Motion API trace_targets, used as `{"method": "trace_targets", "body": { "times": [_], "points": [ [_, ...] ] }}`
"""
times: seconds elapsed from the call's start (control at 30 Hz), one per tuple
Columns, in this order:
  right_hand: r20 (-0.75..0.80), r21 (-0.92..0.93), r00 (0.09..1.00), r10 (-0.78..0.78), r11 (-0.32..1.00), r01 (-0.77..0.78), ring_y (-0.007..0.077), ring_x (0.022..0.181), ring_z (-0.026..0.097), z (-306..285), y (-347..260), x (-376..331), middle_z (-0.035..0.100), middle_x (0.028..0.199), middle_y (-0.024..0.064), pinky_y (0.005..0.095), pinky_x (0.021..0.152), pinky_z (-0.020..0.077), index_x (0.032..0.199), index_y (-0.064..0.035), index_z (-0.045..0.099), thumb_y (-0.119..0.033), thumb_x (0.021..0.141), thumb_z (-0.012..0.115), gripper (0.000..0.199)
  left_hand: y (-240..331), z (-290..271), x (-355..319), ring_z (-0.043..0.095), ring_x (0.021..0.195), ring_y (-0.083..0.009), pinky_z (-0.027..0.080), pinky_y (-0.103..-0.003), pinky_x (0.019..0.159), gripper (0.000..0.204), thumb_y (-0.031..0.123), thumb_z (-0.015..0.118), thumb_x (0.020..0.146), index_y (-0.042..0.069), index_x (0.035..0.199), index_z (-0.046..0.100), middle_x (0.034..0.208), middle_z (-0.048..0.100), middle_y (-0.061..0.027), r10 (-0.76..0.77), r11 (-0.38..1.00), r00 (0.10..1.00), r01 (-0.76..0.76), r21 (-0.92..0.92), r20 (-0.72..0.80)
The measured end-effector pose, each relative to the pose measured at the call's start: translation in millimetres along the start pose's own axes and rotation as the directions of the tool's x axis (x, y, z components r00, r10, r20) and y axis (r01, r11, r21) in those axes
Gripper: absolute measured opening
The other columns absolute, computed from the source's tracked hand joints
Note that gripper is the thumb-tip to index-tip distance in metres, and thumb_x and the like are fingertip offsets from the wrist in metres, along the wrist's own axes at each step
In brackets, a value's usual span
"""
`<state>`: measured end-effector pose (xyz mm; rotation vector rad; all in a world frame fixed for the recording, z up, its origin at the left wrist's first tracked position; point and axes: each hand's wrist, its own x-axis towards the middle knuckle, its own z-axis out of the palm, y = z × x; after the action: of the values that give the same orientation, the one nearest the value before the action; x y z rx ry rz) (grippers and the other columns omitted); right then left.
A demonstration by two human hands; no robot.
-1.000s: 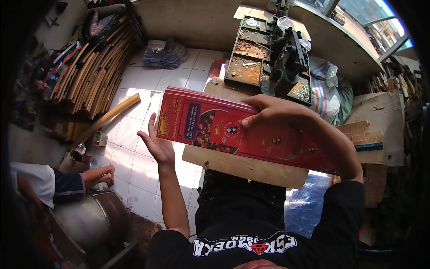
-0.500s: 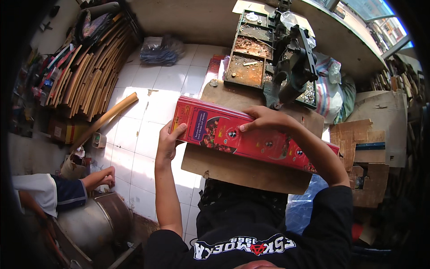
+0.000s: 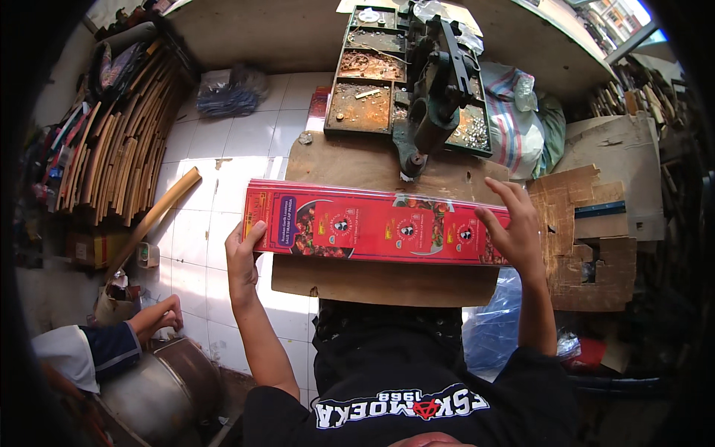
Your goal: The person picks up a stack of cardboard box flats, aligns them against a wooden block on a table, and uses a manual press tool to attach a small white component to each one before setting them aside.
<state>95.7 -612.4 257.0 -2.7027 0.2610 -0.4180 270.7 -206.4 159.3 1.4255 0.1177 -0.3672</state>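
Note:
A long stack of glossy red printed sheets (image 3: 372, 228), with food pictures and emblems on it, lies level across a brown wooden board (image 3: 387, 283) in front of me. My left hand (image 3: 244, 257) grips its left end, thumb on top and the fingers partly hidden beneath. At the right end is my right hand (image 3: 515, 227), its fingers spread and thumb apart. The thumb and index finger overlap the stack's right edge; whether they touch it I cannot tell. Just beyond the stack stands a dark metal hand press (image 3: 428, 123) with a lever.
Beside the press sits a compartment tray (image 3: 361, 112) holding small bits. Stacked wooden strips (image 3: 123, 134) and a leaning pole (image 3: 156, 216) stand left. Cut cardboard (image 3: 585, 261) and a striped sack (image 3: 510, 123) are at right. Another person's leg (image 3: 156, 316) shows lower left, by a metal drum (image 3: 167, 380).
My right hand has moved off the top of the sheets to their right end, and its fingers have spread. The stack has turned from slanted to nearly level. My view has shifted right.

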Motion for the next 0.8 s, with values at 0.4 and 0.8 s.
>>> {"method": "trace_targets", "body": {
  "times": [0.4, 0.8],
  "points": [
    [-0.130, 0.475, 0.730, 0.671, 0.688, -0.549, 0.0222, 0.102, 0.065, 40, 108, -112, 0.067, 0.111, 0.0216, 0.0341, 0.088, 0.0505, 0.134, 0.0040, 0.050, -0.034, 0.093, 0.066, 0.058, -4, -7, 13, 0.068, 0.089, -0.0178, 0.058, -0.029, 0.078, 0.055, 0.024, 0.071, 0.087, -0.006, 0.128, 0.052, 0.105, 0.066, -0.0144, 0.120, 0.970, 0.990, -0.102, 0.221, -0.069],
    [-0.327, 0.367, 0.643, 0.692, 0.720, -0.589, 0.0267, 0.110, 0.064, 46, 82, -110, 0.063, 0.123, 0.0242, 0.0349, 0.095, 0.0478, 0.134, 0.0077, 0.051, -0.025, 0.094, 0.065, 0.053, -14, 23, -11, 0.059, 0.117, -0.0339, 0.046, -0.038, 0.099, 0.044, 0.017, 0.055, 0.097, -0.006, 0.134, 0.051, 0.128, 0.060, -0.0233, 0.640, 0.501, 0.766, -0.351, 0.791, -0.066]
  ]
}}
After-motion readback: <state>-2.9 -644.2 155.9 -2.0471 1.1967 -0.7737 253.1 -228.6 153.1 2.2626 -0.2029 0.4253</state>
